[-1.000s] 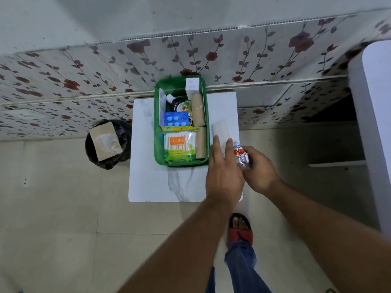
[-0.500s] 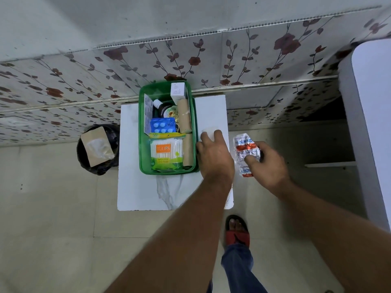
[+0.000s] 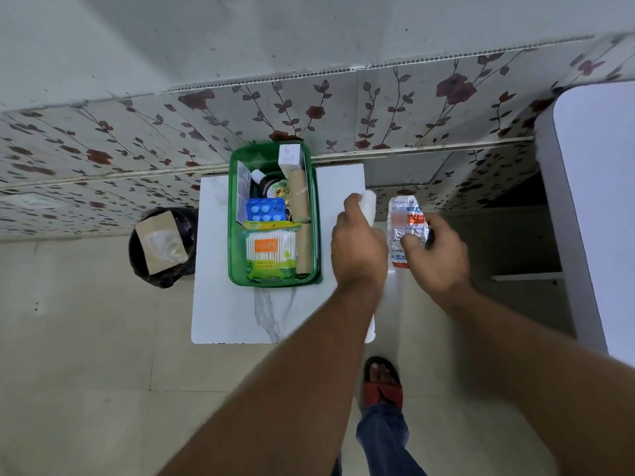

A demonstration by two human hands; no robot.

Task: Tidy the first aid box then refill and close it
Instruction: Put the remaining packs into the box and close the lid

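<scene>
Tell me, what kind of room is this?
Probably a home, perhaps a utility corner: tiled floor, flower-patterned wall tiles, a bagged bin beside a small marble-topped table.

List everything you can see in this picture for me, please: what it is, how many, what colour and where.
first aid box: 1, green, open, on the table's far left part
cotton bud pack: 1, white and green with an orange label, near end of the box
blue pill strip: 1, blue, middle of the box
tan rolls: 2, brown, along the box's right wall
white carton: 1, white, far right corner of the box
dark bottle: 1, dark with a white cap, far end of the box
table: 1, white marble-look, centre
bin: 1, black, on the floor left of the table
left hand: 1, holding a white roll
right hand: 1, holding a silver sachet
</scene>
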